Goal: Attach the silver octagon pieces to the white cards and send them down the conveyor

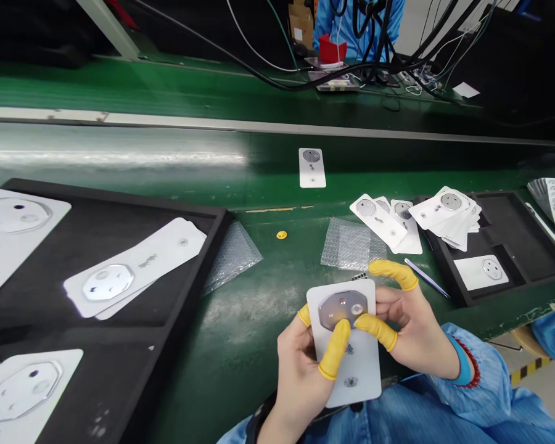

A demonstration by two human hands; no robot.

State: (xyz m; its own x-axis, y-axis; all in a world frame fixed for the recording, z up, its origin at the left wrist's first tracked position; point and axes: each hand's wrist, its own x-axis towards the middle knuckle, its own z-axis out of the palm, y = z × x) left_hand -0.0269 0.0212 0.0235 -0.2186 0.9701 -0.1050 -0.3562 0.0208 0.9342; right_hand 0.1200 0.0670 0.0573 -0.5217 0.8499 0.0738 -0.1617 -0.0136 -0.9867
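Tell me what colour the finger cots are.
Yellow: the finger cots gripping the card show best in the head view.

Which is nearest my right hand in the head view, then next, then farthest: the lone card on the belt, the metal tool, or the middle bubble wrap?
1. Metal tool, just beyond the right hand.
2. Middle bubble wrap, ahead and slightly left.
3. Lone card, far ahead, leftward.

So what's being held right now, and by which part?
Both hands hold one white rectangular card with a grey octagonal window: left hand at its left edge, right hand at its upper right edge.
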